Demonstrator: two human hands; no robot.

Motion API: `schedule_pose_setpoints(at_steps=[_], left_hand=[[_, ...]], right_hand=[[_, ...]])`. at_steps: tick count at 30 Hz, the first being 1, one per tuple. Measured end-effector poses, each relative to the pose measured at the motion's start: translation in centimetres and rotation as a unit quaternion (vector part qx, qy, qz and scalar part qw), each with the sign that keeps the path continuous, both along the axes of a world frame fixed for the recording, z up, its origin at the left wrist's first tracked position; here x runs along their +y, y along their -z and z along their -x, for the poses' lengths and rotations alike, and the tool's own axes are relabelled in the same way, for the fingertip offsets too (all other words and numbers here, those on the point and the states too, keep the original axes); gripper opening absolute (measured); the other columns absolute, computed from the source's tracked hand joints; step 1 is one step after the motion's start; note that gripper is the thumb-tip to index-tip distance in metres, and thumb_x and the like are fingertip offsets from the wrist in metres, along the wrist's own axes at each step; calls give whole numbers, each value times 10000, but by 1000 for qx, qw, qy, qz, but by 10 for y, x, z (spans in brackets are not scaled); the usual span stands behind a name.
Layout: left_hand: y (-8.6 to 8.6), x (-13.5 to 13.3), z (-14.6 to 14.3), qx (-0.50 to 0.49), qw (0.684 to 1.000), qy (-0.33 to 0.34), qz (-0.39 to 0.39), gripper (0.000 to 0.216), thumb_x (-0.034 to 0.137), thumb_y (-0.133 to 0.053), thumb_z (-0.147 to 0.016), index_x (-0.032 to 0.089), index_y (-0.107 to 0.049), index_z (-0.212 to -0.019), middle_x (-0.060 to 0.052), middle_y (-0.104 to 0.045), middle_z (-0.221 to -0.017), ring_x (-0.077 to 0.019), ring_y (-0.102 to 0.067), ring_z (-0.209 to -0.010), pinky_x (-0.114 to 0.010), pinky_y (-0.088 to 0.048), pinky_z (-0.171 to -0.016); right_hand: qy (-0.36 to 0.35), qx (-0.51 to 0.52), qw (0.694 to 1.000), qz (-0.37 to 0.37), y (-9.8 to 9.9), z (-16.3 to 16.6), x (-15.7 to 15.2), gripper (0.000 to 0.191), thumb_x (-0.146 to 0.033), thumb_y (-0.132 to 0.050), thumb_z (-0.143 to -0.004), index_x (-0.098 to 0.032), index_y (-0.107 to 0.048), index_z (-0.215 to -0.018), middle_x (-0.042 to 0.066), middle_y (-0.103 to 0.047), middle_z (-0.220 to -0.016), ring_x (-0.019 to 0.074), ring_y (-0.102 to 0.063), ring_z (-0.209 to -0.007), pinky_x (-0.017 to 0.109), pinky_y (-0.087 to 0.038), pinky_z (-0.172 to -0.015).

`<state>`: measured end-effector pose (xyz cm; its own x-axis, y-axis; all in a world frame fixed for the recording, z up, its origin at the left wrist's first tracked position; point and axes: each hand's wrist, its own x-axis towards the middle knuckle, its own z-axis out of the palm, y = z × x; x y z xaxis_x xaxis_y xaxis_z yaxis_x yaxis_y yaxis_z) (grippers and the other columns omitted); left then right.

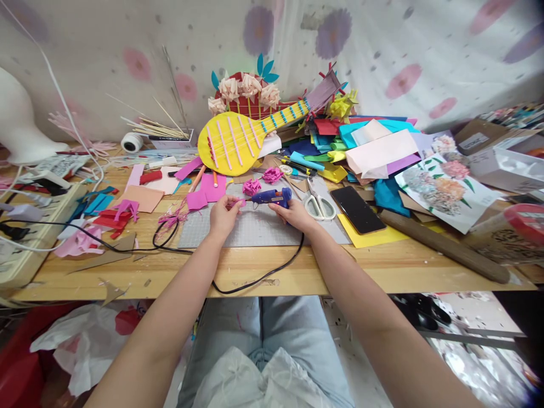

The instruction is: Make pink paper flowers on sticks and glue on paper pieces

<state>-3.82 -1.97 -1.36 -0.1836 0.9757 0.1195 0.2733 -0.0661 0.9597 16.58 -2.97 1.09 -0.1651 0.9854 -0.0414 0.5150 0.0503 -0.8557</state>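
My right hand [293,213] is closed around a blue glue gun [274,197], its nozzle pointing left. A black cord runs from the gun's handle down over the table's front edge and off to the left. My left hand [225,214] pinches a small piece of pink paper [242,203] close to the nozzle tip. Both hands are over a grey cutting mat [255,229]. Just behind the gun lie two crumpled magenta paper flowers [252,187]. White-handled scissors [319,205] rest on the mat to the right of my right hand.
A yellow paper lute [232,144] leans at the back. A black phone [357,209] lies on yellow paper at right, beside a brown stick [442,243]. Colored paper is piled behind. A power strip [25,249] stands at left, with cords crossing the table.
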Motion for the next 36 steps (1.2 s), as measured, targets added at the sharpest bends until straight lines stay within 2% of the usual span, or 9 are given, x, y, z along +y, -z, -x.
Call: schedule_pose_setpoints(at_steps=[5,9,12,18,30,36], left_hand=[[-1,-1,-1,-9,1000,5,9,184,299,-607,-691,166,-585,-817,-20,-631,-732,-118,-604,-561,-189,-419,-432],[-2,-1,-1,-28,1000,3,13,149,263,-572,-715,156,-591,-819,-24,-641,-750,-110,-609,-567,-182,-430,-442],[-2,-1,0,-34,999,-2,11,141,256,-557,-727,152,-597,-814,-28,-647,-755,-109,-614,-577,-183,-442,-455],[-2,-1,0,-23,1000,-4,4,140,251,-553,-729,147,-600,-811,-35,-646,-751,-118,-621,-573,-184,-442,-443],[-3,-2,-1,-19,1000,-6,10,147,259,-557,-730,151,-597,-822,-35,-648,-756,-122,-625,-580,-192,-448,-460],[-2,-2,-2,-16,1000,-4,11,173,285,-557,-745,156,-606,-848,-36,-647,-760,-121,-623,-574,-190,-440,-459]], right_hand=[[15,12,1000,-1,1,1,1,439,-615,-523,-686,-194,-475,-572,-8,-488,-480,103,-429,-427,264,-359,-471],[48,58,997,-13,5,0,3,438,-627,-546,-657,-191,-514,-635,6,-551,-573,92,-437,-433,252,-375,-454],[34,77,996,-17,6,-1,4,459,-643,-543,-649,-185,-529,-664,5,-568,-604,83,-437,-435,239,-374,-446],[4,14,1000,1,2,-1,0,453,-632,-537,-667,-183,-525,-609,-1,-527,-527,97,-448,-436,248,-355,-451],[21,-8,1000,11,-2,2,-2,451,-630,-531,-666,-182,-505,-621,-21,-483,-464,108,-451,-437,247,-339,-458],[8,-28,1000,7,-3,4,-3,450,-624,-523,-673,-183,-492,-591,-21,-481,-461,109,-458,-442,249,-348,-476]])
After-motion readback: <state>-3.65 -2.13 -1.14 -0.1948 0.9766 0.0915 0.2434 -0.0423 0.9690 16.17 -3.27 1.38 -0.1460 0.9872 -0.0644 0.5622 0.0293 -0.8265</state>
